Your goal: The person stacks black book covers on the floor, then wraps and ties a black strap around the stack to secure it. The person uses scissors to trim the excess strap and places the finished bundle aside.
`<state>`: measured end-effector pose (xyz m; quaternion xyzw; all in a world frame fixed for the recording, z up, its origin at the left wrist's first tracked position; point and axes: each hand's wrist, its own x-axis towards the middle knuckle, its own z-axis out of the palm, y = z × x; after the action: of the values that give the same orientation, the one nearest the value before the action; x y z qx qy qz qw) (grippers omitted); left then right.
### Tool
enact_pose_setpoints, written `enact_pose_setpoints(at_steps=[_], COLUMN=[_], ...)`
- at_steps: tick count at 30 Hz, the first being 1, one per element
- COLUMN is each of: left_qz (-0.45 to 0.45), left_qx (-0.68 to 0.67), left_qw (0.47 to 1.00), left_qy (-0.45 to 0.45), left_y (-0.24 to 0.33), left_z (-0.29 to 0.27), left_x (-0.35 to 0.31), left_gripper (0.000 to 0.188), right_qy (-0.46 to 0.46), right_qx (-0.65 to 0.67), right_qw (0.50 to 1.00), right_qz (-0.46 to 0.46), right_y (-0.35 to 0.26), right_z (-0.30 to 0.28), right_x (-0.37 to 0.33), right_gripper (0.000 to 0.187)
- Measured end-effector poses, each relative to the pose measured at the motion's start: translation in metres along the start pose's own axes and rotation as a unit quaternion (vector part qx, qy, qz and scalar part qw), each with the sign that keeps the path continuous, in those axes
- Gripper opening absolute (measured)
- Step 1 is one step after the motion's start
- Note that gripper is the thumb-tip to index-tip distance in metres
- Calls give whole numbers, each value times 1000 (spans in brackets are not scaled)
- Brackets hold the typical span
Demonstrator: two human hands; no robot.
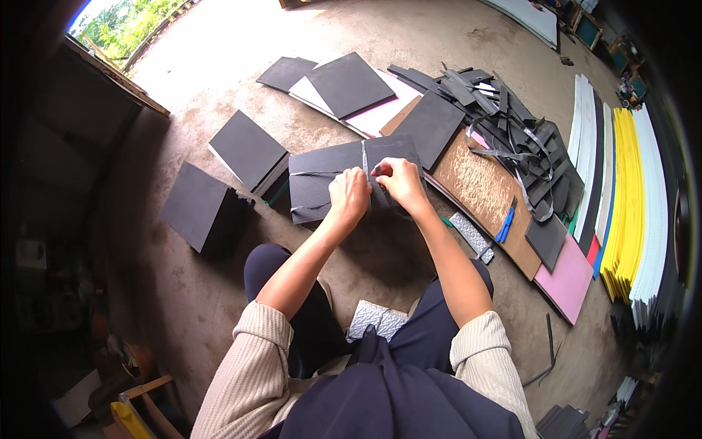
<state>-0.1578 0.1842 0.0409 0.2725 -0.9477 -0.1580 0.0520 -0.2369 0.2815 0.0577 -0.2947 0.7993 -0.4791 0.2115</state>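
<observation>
Dark cloth (387,395) runs off-frame; fingers (356,178) partly hide strap (365,152)

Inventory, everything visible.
Ribbed sheet bundle: 1, dark grey, under hands
Square sheet stacks: 2, dark grey, left of bundle
Loose square sheets: several, dark grey, upper middle
Offcut heap: 1, mostly black, upper right
Brown board: 1, brown, right
Blue-handled tool: 1, blue, on board
Pink sheeting: uncounted, pink, around board
Strips: uncounted, mostly yellow and white, far right
Patterned pieces: at least 2, silver, near knees
Greenery: uncounted, green, upper left
Sleeves: 2, beige, bottom
Left hand, right hand: 2, bare, at bundle
</observation>
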Motion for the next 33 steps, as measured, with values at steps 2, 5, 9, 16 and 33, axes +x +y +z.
enact_pose_setpoints(at_steps=[2,5,9,16,33], left_qz=[-8,-16,-5,28,-24], left_qx=[5,9,-3,-69,6], left_qw=[999,998,999,997,999], left_qy=[-36,-67,-42,7,-42], left_y=[6,10,4,-12,11], left_z=[-5,-8,-7,9,-14], left_x=[2,7,8,3,14], left_gripper=[18,19,24,27,25], right_qy=[8,22,40,44,-1], right_qx=[-25,-46,-80,-69,-82], right_qw=[1000,998,994,996,997], right_qz=[-15,-31,-65,-35,6], right_y=[7,11,16,10,38], right_z=[2,7,15,14,8], right_x=[0,3,5,9,30], right_gripper=[10,10,11,16,13])
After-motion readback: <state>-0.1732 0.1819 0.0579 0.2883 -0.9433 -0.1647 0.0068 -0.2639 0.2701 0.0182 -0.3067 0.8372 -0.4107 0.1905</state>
